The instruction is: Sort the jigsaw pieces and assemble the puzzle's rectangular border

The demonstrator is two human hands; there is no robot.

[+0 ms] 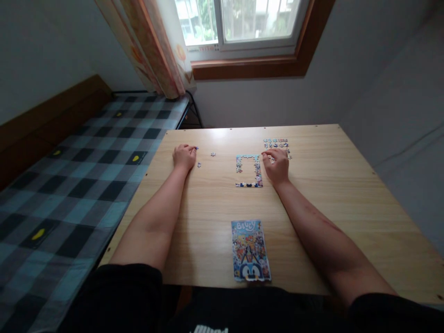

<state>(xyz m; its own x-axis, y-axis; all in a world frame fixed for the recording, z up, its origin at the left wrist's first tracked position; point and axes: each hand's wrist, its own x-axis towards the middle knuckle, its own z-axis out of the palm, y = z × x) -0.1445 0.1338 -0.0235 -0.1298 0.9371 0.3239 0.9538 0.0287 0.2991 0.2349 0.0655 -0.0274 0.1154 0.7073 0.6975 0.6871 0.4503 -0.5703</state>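
Note:
My left hand [185, 156] rests at the far left of the table, its fingertips closed on a small dark blue puzzle piece [196, 148]. Two loose pieces lie close by: one puzzle piece [199, 165] just below the fingers, another puzzle piece [213, 154] to their right. In the middle is a partly joined puzzle frame [258, 173], with bare wood inside and a gap on its left side. My right hand [276, 164] is beside its upper right corner, fingers pinched together; whatever they hold is too small to make out. Rows of loose puzzle pieces [275, 143] lie beyond this hand, partly covered by it.
A colourful printed picture sheet [250, 249] marked "Bluey" lies near the front edge of the wooden table [333, 185]. To the left stands a bed with a checked cover [135, 134]. A curtain [152, 46] and a window [256, 23] are behind the table.

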